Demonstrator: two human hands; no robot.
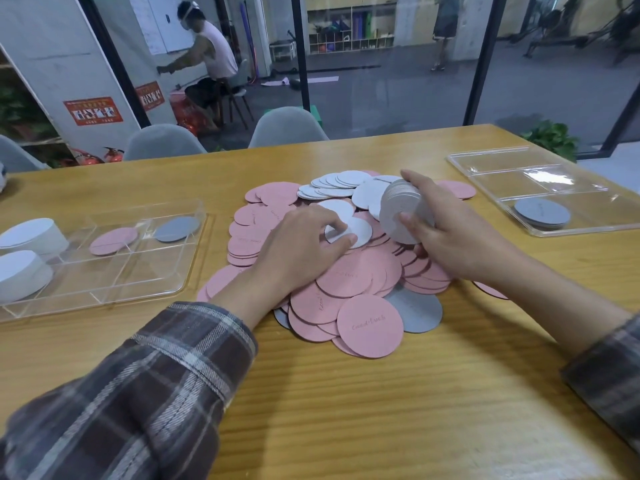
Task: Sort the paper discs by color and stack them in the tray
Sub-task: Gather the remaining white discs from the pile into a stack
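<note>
A loose pile of pink discs (349,277), white discs (341,183) and a few grey discs (417,311) covers the middle of the wooden table. My left hand (301,247) rests on the pile and pinches a white disc (360,232) between thumb and fingers. My right hand (446,230) grips a thick stack of white discs (394,211), held on edge above the pile. The clear tray on the left (145,289) holds two tall white stacks (31,235), a pink disc (112,240) and a grey disc (176,228) in separate compartments.
A second clear tray (491,174) at the right holds a short grey stack (542,212). Grey chairs (287,128) stand beyond the table's far edge, with a glass wall behind them. A person sits far off at the back left.
</note>
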